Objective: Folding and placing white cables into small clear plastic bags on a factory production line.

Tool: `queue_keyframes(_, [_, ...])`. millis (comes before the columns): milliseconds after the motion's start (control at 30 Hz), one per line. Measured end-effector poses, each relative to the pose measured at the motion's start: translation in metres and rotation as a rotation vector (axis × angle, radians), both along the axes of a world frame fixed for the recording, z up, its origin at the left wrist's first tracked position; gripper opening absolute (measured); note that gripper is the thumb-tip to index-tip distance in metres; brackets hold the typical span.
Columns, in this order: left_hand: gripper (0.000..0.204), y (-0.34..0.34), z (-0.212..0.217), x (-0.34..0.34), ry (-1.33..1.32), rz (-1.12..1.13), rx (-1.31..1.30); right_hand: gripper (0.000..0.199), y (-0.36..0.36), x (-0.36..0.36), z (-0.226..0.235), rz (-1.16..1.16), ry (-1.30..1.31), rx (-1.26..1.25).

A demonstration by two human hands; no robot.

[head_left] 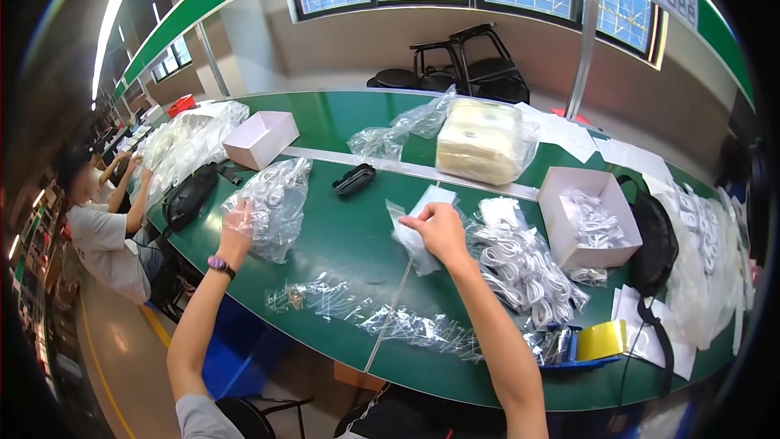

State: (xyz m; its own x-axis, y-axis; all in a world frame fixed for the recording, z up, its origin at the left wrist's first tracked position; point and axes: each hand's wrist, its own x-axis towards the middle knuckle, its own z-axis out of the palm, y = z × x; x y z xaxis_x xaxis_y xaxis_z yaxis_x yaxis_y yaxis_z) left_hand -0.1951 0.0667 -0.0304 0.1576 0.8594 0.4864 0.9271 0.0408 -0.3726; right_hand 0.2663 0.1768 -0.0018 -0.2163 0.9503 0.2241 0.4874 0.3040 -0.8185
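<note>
At the left of the green table, my left hand (236, 226) is closed at the side of a large clear plastic bag (280, 207) with white items inside. Crinkled film partly covers those fingers. My right hand (441, 234) pinches a small clear plastic bag (416, 250) between thumb and fingers, near the middle of the table. A pale flat sheet or sleeve (433, 197) lies just beyond these fingers. Right of that hand is a heap of coiled white cables (528, 268). Small clear plastic pieces (382, 317) lie strewn between my forearms.
A black object (354, 180), a wrapped cream stack (478, 142) and a white box (258, 140) stand farther back. Another white box (587, 219) holds cables. Yellow tape (601, 341) sits in a blue holder at the near right. A co-worker (106, 232) sits at the far left.
</note>
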Motion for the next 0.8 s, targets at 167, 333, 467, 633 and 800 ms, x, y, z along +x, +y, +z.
queue_keyframes(167, [0.038, -0.035, 0.027, 0.065, -0.202, 0.288, -0.356, 0.019, 0.024, 0.006, -0.013, 0.116, 0.386, -0.171])
queue_keyframes(333, [0.041, -0.022, -0.020, 0.026, -0.033, -0.109, -0.060, 0.011, 0.023, 0.000, -0.034, 0.079, 0.107, 0.056])
queue_keyframes(467, [0.048, 0.003, -0.021, 0.040, -0.089, -0.035, -0.207, 0.021, 0.027, 0.001, -0.035, -0.013, -0.132, 0.043])
queue_keyframes(633, [0.047, 0.036, 0.024, 0.085, -0.260, 0.180, -0.094, 0.027, 0.018, 0.011, -0.028, 0.005, -0.227, 0.119])
queue_keyframes(800, [0.041, 0.055, 0.035, 0.109, -0.340, 0.123, -0.035, 0.030, 0.019, 0.015, -0.023, -0.145, -0.167, 0.238])
